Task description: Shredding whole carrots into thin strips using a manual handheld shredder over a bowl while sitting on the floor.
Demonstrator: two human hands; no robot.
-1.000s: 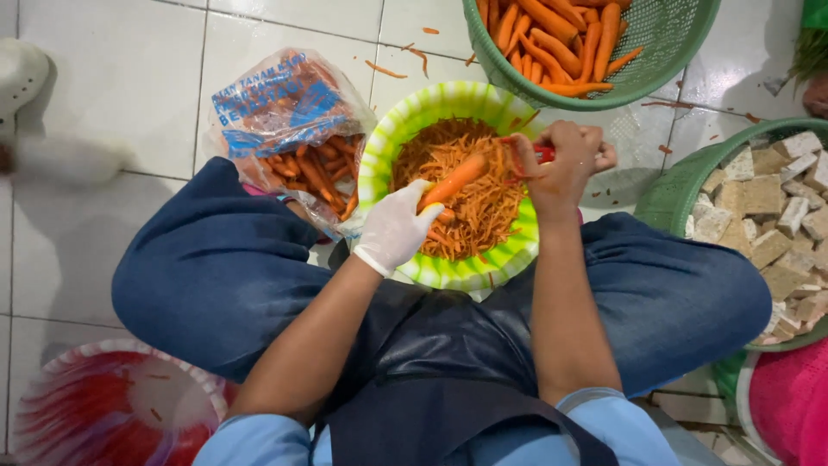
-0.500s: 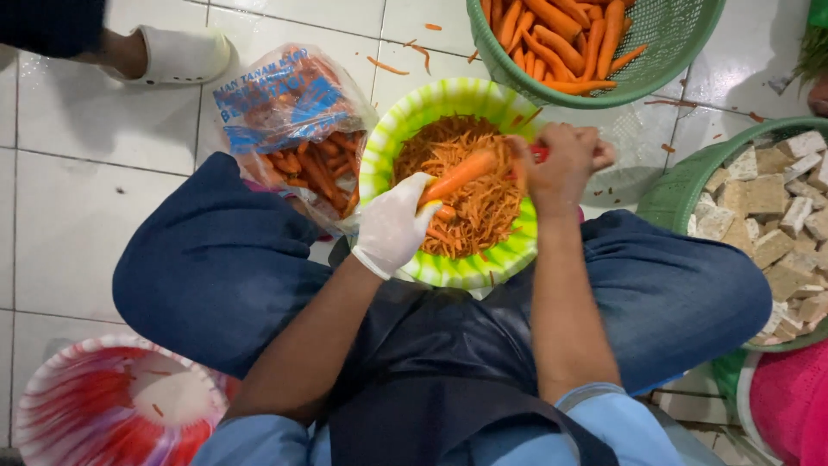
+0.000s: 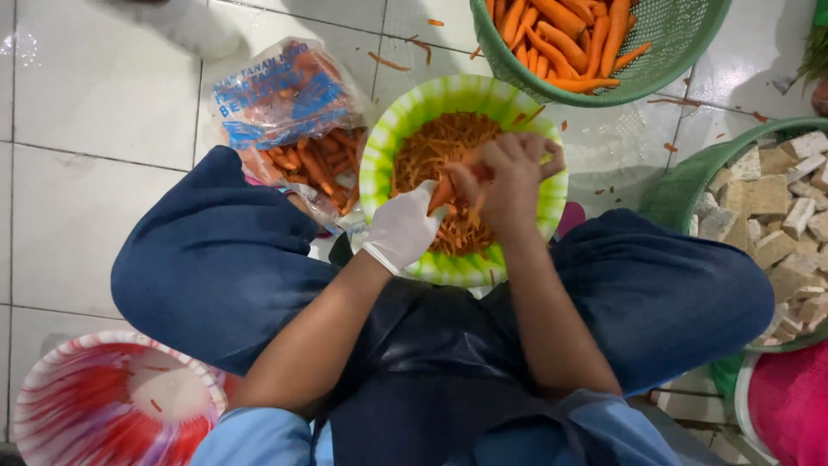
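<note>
I sit cross-legged on a tiled floor with a green and white striped bowl (image 3: 379, 164) of shredded carrot (image 3: 431, 147) between my knees. My left hand (image 3: 404, 228), in a white glove, grips the lower end of a peeled carrot (image 3: 442, 193) over the bowl. My bare right hand (image 3: 511, 179) is closed over the upper part of that carrot; a tool in it cannot be made out, only a bit of red under the fingers.
A clear plastic bag of carrot pieces (image 3: 302, 138) lies left of the bowl. A green mesh basket of whole carrots (image 3: 664, 60) stands above. Another green basket with pale cubes (image 3: 776, 216) is right. A red and white bowl (image 3: 52, 397) sits bottom left, a pink tub (image 3: 793, 406) bottom right.
My right hand slid down the carrot toward my left hand and now covers most of it. A person's white-shoed foot at the top left moved out of view.
</note>
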